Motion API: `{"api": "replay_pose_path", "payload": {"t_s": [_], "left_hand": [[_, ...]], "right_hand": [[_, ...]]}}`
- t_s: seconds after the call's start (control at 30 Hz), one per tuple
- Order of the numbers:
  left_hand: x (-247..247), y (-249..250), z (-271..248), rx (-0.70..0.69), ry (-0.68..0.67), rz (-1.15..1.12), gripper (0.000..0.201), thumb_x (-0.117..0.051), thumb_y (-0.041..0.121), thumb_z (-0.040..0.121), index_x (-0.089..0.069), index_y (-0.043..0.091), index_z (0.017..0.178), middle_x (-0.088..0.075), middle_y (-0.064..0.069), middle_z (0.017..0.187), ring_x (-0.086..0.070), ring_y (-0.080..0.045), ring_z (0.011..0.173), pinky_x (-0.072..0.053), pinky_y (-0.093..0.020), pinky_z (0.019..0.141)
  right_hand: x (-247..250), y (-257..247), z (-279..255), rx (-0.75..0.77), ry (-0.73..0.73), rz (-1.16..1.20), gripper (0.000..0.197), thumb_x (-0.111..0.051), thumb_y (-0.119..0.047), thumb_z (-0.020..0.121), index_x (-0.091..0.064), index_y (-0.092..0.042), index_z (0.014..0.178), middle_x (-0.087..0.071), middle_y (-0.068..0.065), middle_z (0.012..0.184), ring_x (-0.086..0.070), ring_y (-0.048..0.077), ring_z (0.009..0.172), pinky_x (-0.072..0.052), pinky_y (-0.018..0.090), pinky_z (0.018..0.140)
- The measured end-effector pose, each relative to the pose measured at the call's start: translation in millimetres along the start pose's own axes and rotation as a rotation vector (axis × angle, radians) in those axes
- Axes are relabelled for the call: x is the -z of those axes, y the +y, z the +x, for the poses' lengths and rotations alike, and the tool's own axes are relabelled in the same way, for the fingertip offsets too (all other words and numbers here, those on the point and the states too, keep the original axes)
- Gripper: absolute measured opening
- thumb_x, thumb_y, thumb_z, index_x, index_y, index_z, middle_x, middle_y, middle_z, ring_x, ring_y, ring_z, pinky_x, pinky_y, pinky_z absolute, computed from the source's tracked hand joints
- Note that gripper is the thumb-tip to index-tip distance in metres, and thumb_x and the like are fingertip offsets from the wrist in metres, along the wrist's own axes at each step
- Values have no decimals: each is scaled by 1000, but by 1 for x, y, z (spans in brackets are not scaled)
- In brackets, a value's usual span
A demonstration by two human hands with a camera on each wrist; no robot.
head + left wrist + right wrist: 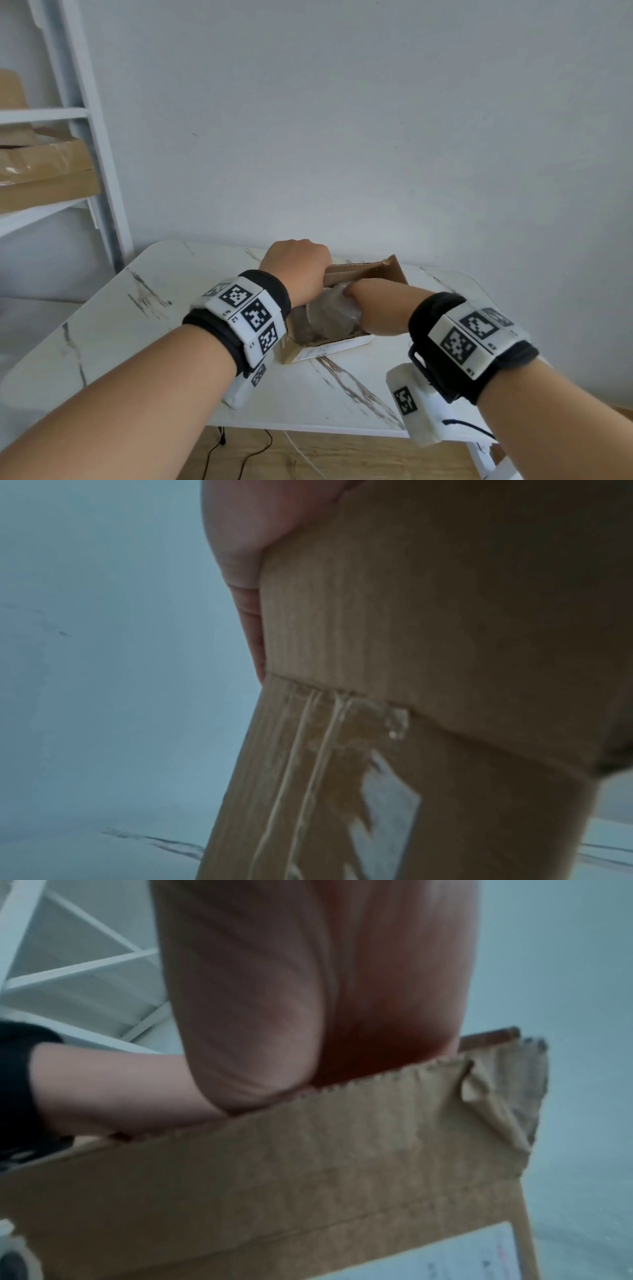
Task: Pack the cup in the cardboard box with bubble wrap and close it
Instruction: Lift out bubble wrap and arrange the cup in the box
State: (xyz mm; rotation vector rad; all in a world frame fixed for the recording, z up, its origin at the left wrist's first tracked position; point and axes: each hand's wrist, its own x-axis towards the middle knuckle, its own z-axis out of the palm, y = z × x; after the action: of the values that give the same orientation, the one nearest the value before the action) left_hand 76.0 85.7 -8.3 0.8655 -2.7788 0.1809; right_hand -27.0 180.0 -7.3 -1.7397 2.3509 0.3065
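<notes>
A: Item: cup in wrap [330,317]. Location?
B: Inside box [368,274], flaps up. Right hand [368,294] reaches in, likely seating it; finger state cannot be told.
A: Left hand [294,265]?
B: Curled over a flap, steadying the box.

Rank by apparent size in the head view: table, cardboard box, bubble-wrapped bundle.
1. Table, clearly largest.
2. Cardboard box, partly hidden by both hands.
3. Bubble-wrapped bundle inside it, smallest, though its lower part is hidden.
</notes>
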Motion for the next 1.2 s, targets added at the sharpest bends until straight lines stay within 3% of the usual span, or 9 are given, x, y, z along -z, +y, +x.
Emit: {"api": "replay_pose_path", "payload": {"t_s": [0.07,0.17,0.23,0.37,0.7,0.87,1.0,1.1,1.2], "left_hand": [[-2,1,0,-19,17,20,31,-46,3,81,-36,19,56,-43,1,59,-47,-23,62,-23,-26,49],[-2,3,0,-30,22,43,30,-45,3,80,-36,18,57,-44,1,60,-46,-23,62,-22,-25,48],[-2,2,1,-27,21,48,29,-45,2,80,-36,18,57,-43,1,60,-45,-22,61,-21,-25,47],[-3,1,2,-27,27,65,30,-46,2,80,-35,18,57,-43,1,60,-46,-22,61,-22,-26,48],[-7,-7,8,47,-47,27,33,-49,5,84,-35,18,57,-45,1,63,-50,-24,66,-30,-28,56],[1,-8,11,90,-72,-22,31,-48,3,81,-36,19,57,-45,1,61,-50,-25,65,-31,-27,55],[9,-3,15,86,-11,-27,25,-48,0,78,-44,17,59,-51,0,64,-52,-25,65,-32,-26,55],[12,-1,21,91,-64,-57,13,-51,4,76,-60,12,80,-60,-4,76,-54,-25,69,-37,-27,58],[9,-2,25,68,-166,-125,14,-54,13,84,-60,13,96,-61,-5,91,-51,-23,75,-42,-29,64]], "right_hand": [[-1,0,3,-22,-49,-48,35,-42,-9,97,-53,0,130,-60,17,104,-51,20,99,-40,17,69],[4,3,1,-27,-23,-33,44,-42,-13,95,-41,-8,139,-53,11,132,-53,26,120,-43,27,92],[6,4,-1,-37,-31,-19,49,-41,-14,95,-33,-9,144,-45,10,140,-49,28,125,-41,30,96],[8,6,6,-56,-16,-18,43,-43,-15,93,-46,-10,135,-53,10,134,-52,27,122,-42,30,97],[-1,2,21,-88,-3,44,50,-46,-19,90,-41,-12,139,-58,10,127,-58,27,114,-47,34,91],[-6,9,19,-69,128,161,32,-53,-16,79,-64,-15,109,-68,4,101,-64,24,94,-53,30,78],[-12,13,4,-52,379,144,11,-54,-13,75,-65,-14,78,-59,0,70,-58,21,71,-37,19,52],[-16,9,-1,-13,410,71,9,-56,-14,79,-62,-12,84,-58,0,75,-59,22,74,-42,22,56],[-22,4,-2,-17,332,87,24,-56,-14,83,-63,-13,106,-67,4,97,-65,25,89,-47,27,67]]}}
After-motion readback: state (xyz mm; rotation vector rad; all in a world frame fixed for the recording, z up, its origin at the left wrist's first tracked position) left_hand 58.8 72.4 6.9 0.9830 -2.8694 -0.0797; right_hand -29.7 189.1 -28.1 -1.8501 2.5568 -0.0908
